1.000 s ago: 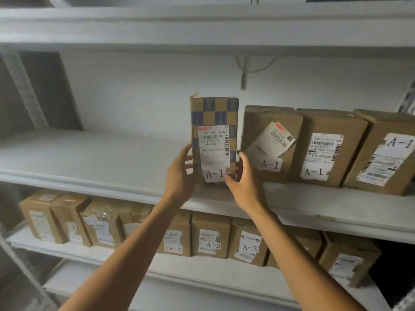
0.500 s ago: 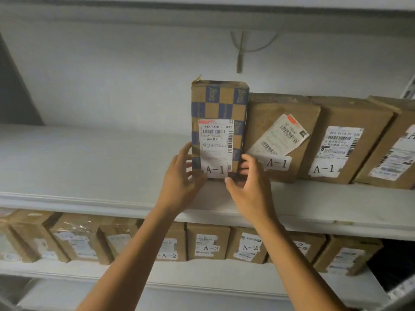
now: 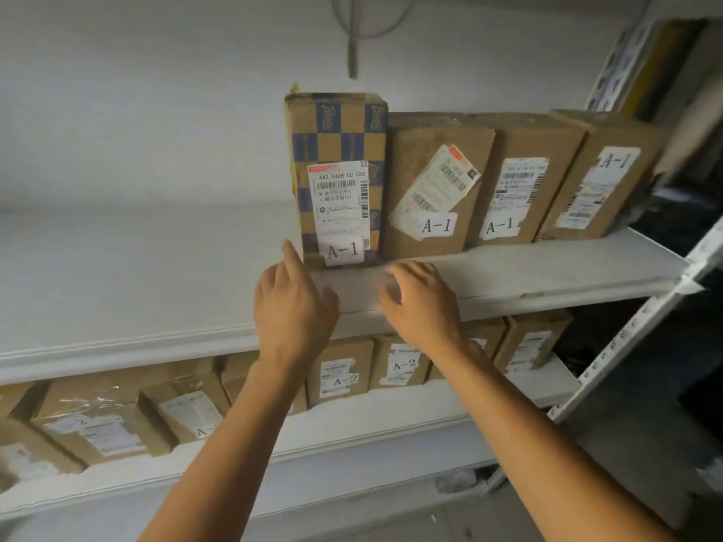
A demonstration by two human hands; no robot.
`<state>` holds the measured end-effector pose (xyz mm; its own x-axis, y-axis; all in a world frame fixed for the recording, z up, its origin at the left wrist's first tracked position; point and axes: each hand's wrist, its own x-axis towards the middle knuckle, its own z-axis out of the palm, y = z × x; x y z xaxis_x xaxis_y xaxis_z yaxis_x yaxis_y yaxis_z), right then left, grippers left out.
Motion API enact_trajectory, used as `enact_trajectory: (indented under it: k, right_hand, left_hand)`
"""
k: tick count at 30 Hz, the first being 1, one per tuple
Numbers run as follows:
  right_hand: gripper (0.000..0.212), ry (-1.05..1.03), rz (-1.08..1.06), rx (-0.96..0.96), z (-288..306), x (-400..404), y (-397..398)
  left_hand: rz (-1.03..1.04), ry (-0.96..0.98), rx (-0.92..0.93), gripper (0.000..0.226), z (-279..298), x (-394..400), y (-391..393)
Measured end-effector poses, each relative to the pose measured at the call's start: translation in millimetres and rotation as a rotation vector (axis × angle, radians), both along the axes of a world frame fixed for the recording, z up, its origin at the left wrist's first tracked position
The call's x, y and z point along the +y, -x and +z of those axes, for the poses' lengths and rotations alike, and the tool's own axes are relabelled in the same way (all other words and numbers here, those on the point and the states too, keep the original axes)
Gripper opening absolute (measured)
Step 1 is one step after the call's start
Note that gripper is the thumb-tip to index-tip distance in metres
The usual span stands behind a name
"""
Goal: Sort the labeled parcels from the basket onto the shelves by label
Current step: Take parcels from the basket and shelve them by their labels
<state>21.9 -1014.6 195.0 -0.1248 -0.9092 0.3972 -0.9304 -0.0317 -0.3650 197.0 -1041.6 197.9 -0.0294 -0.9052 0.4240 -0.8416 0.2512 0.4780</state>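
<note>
Checkered A-1 parcel upright on upper shelf, touching neighbour A-1 box | likely light, stiff cardboard; grip both narrow sides | left hand, right hand empty, fingers relaxed, just below it

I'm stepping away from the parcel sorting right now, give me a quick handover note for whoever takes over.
Left hand: open, holding nothing, index finger by the checkered parcel's lower left corner.
Right hand: open, empty, over the shelf edge.
Checkered parcel: upright on the upper shelf, label A-1, at the left end of three other A-1 boxes.
A-2 boxes sit on the shelf below.
Done: this parcel is shelved.
Left: the basket is out of view; check it for remaining parcels.
</note>
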Motion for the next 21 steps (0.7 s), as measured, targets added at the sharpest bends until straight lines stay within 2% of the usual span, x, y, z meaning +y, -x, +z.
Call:
enact_trajectory:
  k: [2,4,8,13,17,21]
  right_hand:
    - [0.039,-0.009,0.000,0.021,-3,20,8]
    - [0.043,-0.001,-0.034,0.049,-5,44,21]
    - [0.050,-0.064,-0.142,0.102,-10,99,49]
    - [0.052,-0.103,-0.416,0.066,-19,201,103]
    - [0.050,-0.082,-0.729,-0.041,-37,311,146]
    - [0.052,-0.134,-0.984,-0.085,-54,426,168]
  left_hand:
    - [-0.028,0.053,-0.151,0.050,-6,15,-7]
    - [-0.159,0.056,-0.218,0.037,-7,23,-6]
    - [-0.423,0.016,-0.367,0.048,4,39,33]
    - [-0.743,0.028,-0.394,0.051,0,86,117]
    - [-1.043,-0.050,-0.362,0.052,-14,164,202]
    - [-1.381,-0.041,-0.396,0.050,-33,263,274]
